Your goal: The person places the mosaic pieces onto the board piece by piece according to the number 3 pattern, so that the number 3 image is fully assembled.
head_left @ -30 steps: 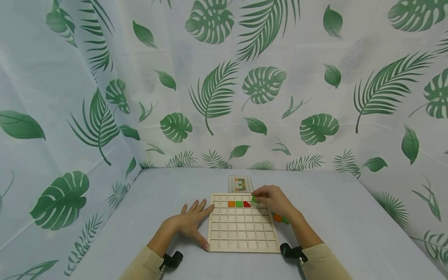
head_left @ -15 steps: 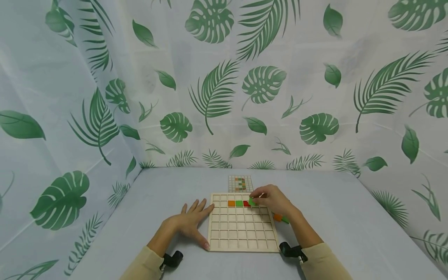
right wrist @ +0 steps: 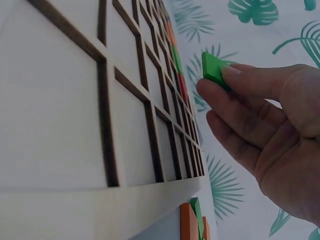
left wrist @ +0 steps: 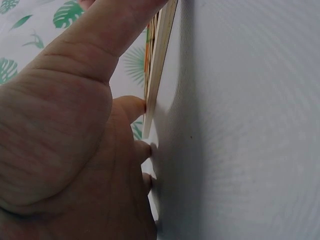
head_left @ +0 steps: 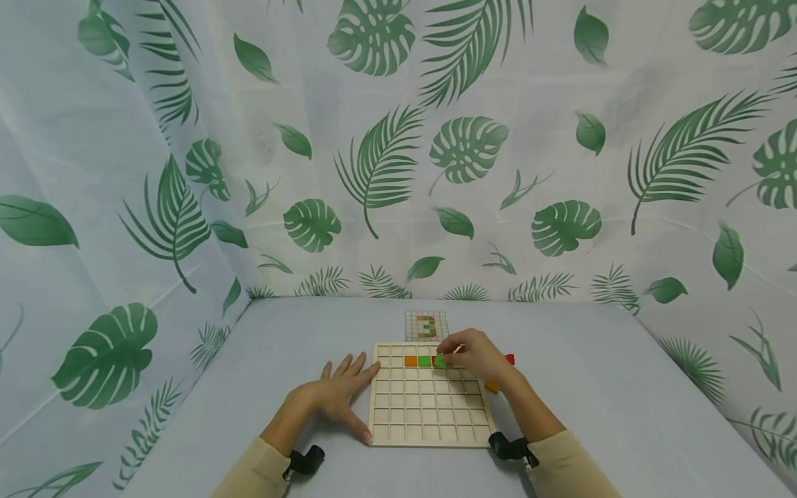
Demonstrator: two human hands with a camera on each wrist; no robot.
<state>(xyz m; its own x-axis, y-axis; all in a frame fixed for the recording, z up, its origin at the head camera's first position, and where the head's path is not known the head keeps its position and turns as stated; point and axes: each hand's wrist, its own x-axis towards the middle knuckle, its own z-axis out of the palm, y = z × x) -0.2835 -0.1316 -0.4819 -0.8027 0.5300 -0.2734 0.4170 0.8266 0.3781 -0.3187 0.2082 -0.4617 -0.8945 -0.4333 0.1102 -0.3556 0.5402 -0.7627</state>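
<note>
A pale wooden grid board [head_left: 429, 415] lies on the table in the head view. Its second row holds an orange tile [head_left: 411, 361], a green square tile [head_left: 425, 361] and a red piece [right wrist: 181, 87]. My right hand [head_left: 479, 356] pinches another green tile [right wrist: 214, 69] between thumb and fingers. In the head view that tile overlaps the red piece; the right wrist view shows it raised off the grid. Spread fingers of my left hand [head_left: 339, 398] lie along the board's left side, index finger and thumb at its edge.
Behind the board lies a small grid card [head_left: 426, 325] with a coloured pattern. Beyond its right edge are loose pieces, including a red one [head_left: 510, 359] and an orange one [head_left: 492, 386], partly hidden by the right arm. Leaf-print cloth [head_left: 398, 173] hangs behind the table.
My right hand has moved left with the green tile, from right of the red piece to over it. A loose red piece now shows beyond the right wrist. The left hand stays put.
</note>
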